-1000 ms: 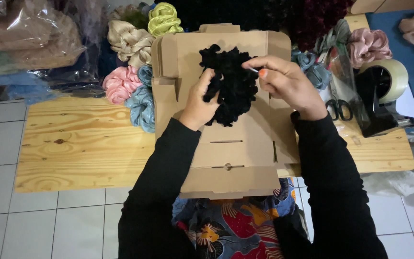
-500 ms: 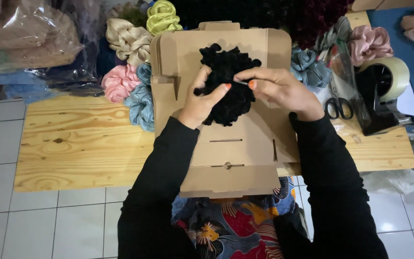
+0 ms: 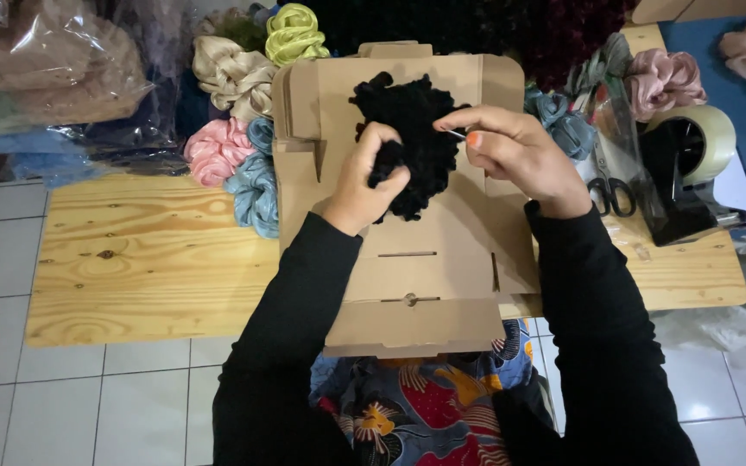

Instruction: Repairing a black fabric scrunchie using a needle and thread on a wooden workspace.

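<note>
The person sits at a low pine counter [image 3: 131,276] with a flattened cardboard box [image 3: 425,267] laid across it and over the lap. On the upper half of that cardboard lies a black, fuzzy, ruffled scrunchie [image 3: 416,129], bunched into a loose heap.

The left hand [image 3: 364,185] has its grip closed on the lower left part of the black scrunchie, fingers curled into the fabric and thumb pressing from below. The right hand [image 3: 511,155] sits just to the right of the heap, thumb and forefinger pressed together on something thin and pale at the scrunchie's right edge; it is too small to tell what it is. Both arms wear black sleeves.

To the left of the cardboard, other scrunchies are piled: a cream one [image 3: 230,78], a lime-green one [image 3: 293,33], a pink one [image 3: 216,151] and a pale blue one [image 3: 256,185], the blue touching the box edge. To the right lie a dusty pink scrunchie [image 3: 665,79], black-handled scissors [image 3: 610,185] and a tape dispenser [image 3: 688,168] with a roll of clear tape. Clear plastic bags of cloth [image 3: 45,78] fill the far left corner. White tiled floor [image 3: 88,397] shows below the counter.
</note>
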